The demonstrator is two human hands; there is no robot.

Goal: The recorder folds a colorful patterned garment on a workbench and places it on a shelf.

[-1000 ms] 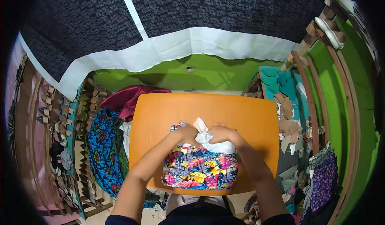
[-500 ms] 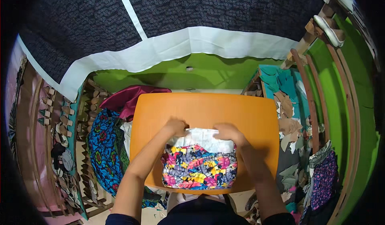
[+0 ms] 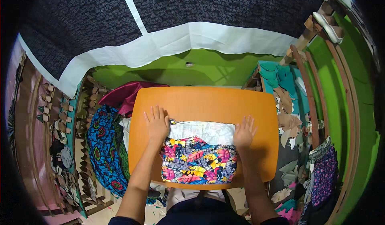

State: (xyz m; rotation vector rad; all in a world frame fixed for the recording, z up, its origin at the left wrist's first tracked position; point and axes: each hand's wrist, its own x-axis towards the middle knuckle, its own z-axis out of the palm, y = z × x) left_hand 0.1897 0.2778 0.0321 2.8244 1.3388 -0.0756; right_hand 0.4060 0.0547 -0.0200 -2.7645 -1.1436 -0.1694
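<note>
A folded piece of floral cloth [image 3: 198,161], pink, yellow, grey and black, lies near the front of the orange table [image 3: 188,102]. Its far part shows a white underside or lining, with a fairly straight far edge. My left hand [image 3: 157,123] is flat with fingers spread, at the cloth's far left corner and partly over the tabletop. At the far right corner my right hand [image 3: 244,132] also has its fingers stretched out, its palm side against the white part's edge. Neither hand grips anything.
Left of the table are a maroon cloth [image 3: 126,96], a blue floral cloth bundle [image 3: 102,153] and racks of shoe forms [image 3: 66,117]. To the right, leather scraps [image 3: 286,125] cover a teal shelf, near a purple patterned cloth [image 3: 325,177]. A dark patterned curtain [image 3: 216,12] hangs beyond.
My hands have let go of the cloth's far edge and spread apart, opening flat at its two far corners. The white part lies flatter and wider.
</note>
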